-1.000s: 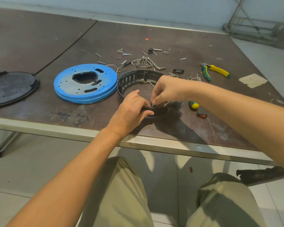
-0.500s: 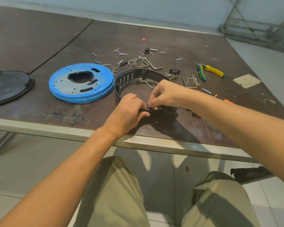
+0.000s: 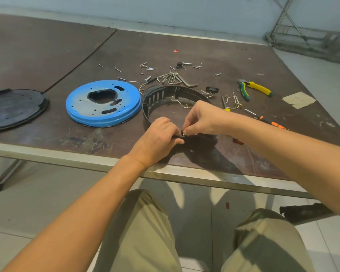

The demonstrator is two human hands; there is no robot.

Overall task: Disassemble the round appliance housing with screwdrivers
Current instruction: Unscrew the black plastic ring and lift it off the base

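Note:
A black ring-shaped housing wall (image 3: 155,96) with vent slots stands on the brown table near its front edge. My left hand (image 3: 157,139) grips the ring's near rim, thumb on the outside. My right hand (image 3: 202,118) pinches a small metal part at that same rim, right beside my left thumb. Which part it is stays too small to tell. A blue round plate (image 3: 102,104) with a ragged centre hole lies to the left of the ring. An orange-handled screwdriver (image 3: 271,122) lies behind my right forearm, untouched.
A black round lid (image 3: 14,107) lies at the far left. Loose screws (image 3: 148,67) and hex keys (image 3: 175,78) are scattered behind the ring. Yellow-green pliers (image 3: 255,89), thin wires (image 3: 232,101) and a paper scrap (image 3: 298,99) lie to the right. The table's metal edge (image 3: 67,157) runs close below my hands.
The view has shifted slightly. Both hands stay at the ring's near rim, my right fingers still working the small part there.

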